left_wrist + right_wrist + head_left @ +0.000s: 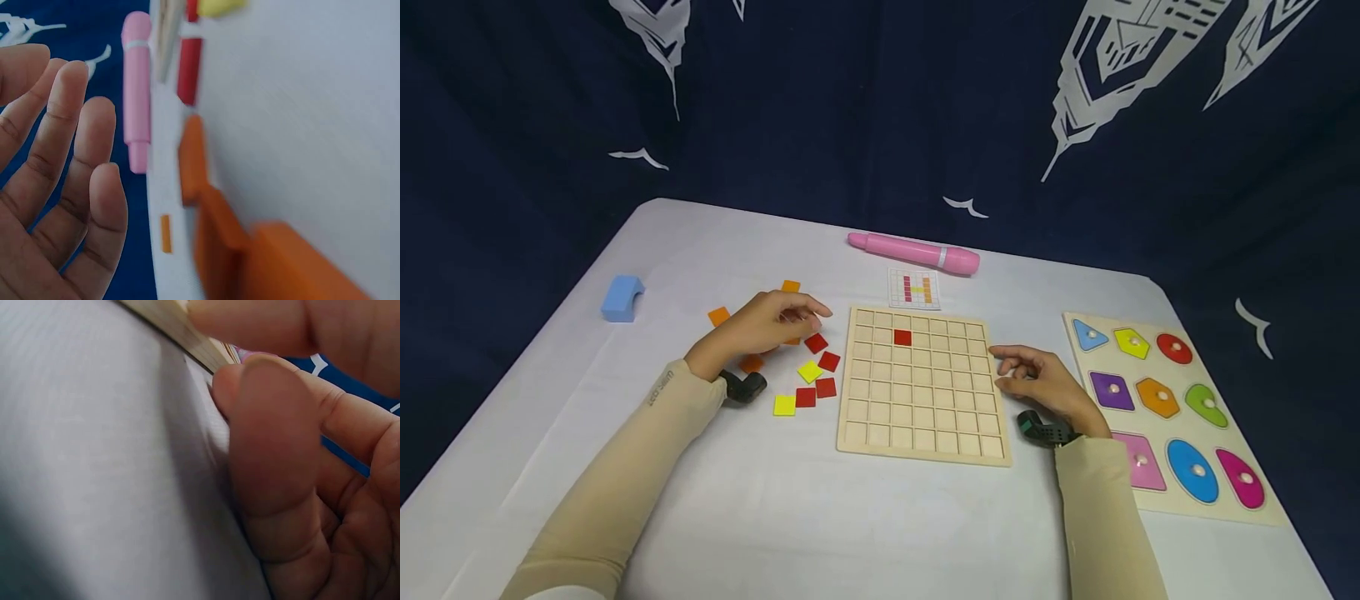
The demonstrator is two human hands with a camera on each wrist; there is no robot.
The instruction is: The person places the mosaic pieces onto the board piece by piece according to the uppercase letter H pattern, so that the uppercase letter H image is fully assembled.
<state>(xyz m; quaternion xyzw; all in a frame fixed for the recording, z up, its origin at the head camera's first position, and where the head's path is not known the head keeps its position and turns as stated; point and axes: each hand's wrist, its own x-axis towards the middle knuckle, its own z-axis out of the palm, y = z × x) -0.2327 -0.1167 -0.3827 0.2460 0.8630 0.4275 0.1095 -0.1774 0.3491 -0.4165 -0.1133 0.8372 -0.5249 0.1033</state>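
Observation:
My left hand [767, 323] hovers over a loose spread of small square tiles, its fingers loosely bent. Nothing shows between those fingers in the left wrist view. Around it lie orange tiles [718, 317], red tiles [806, 397] and yellow tiles [785, 406]. To their right is a wooden grid board [923, 392], with one red tile [902, 337] in its second row from the far edge. My right hand [1041, 383] rests at the board's right side, fingertips right at the rim, fingers relaxed. In the right wrist view its thumb [275, 437] covers part of the board's edge.
Behind the board lies a printed pattern card [897, 288], and beyond it a pink pen-shaped object [902, 248]. A blue arch block [620, 300] stands far left. At the right, partly under my right forearm, is a knobbed shape puzzle [1210, 440]. Dark curtain hangs behind the table.

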